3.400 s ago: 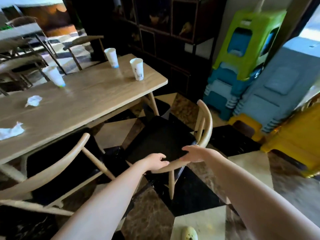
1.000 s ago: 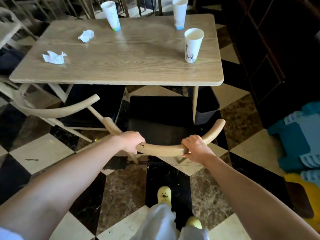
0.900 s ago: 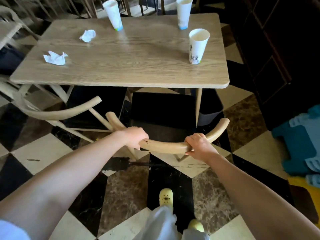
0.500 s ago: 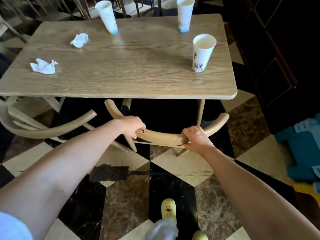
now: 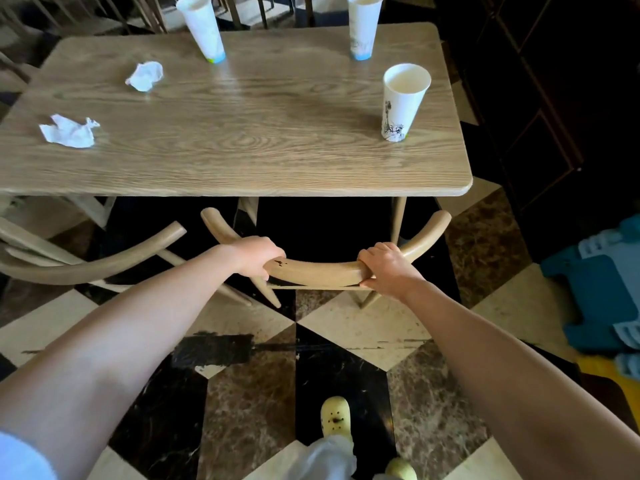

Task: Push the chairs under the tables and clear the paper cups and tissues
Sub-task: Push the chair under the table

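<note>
Checkered marble floor (image 5: 363, 327) in black, cream and brown is seen beneath a pale wooden worktop (image 5: 242, 133). At its near edge a chair (image 5: 322, 271) with a curved wooden back rail is placed, its dark seat lying in shadow under the worktop and only the rail and the armrest tips left outside. The rail is gripped by both hands: the left hand (image 5: 256, 256) is wrapped over it near the left bend, and the right hand (image 5: 384, 266) is closed around it near the right bend, with the fingers curled over the top. A second chair (image 5: 90, 265) of the same kind is seen to the left, angled and only partly under the worktop. On the worktop three paper cups are stood upright: one cup (image 5: 403, 102) near the right edge, a far right cup (image 5: 363, 26) at the back edge, and a far left cup (image 5: 204, 27) also at the back. Two crumpled tissues are laid on the left half, a tissue (image 5: 145, 76) further back and a flatter tissue (image 5: 69, 131) nearer the left edge. A yellow shoe (image 5: 335, 419) is seen on the floor below, and blue plastic stools (image 5: 602, 299) are stacked at the right.
</note>
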A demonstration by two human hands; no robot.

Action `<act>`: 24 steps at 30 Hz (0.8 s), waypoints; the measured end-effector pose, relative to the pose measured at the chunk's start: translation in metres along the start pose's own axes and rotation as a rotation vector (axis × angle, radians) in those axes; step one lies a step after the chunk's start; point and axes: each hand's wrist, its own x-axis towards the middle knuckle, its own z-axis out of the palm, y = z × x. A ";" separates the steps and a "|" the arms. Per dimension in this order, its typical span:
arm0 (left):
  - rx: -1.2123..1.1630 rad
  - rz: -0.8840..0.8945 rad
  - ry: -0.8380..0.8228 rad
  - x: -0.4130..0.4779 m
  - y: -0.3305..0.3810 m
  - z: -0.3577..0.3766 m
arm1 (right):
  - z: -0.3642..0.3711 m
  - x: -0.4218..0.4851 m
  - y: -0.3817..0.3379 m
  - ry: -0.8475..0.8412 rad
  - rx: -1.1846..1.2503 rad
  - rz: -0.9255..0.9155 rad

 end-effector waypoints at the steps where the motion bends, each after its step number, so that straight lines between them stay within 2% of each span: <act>1: -0.018 -0.014 -0.014 0.001 -0.002 0.004 | 0.000 0.003 -0.002 -0.013 -0.018 -0.012; 8: -0.095 -0.013 0.058 0.013 0.008 0.024 | -0.006 -0.008 0.014 -0.033 -0.068 -0.015; 13: -0.098 -0.052 -0.013 0.008 -0.004 0.034 | 0.001 -0.003 0.001 -0.085 0.011 -0.034; 19: 0.025 -0.213 0.028 0.010 0.005 0.025 | -0.008 0.014 0.002 -0.170 0.007 -0.017; 24: -0.063 -0.398 0.135 0.004 0.030 0.041 | -0.006 0.002 -0.001 -0.152 0.044 0.037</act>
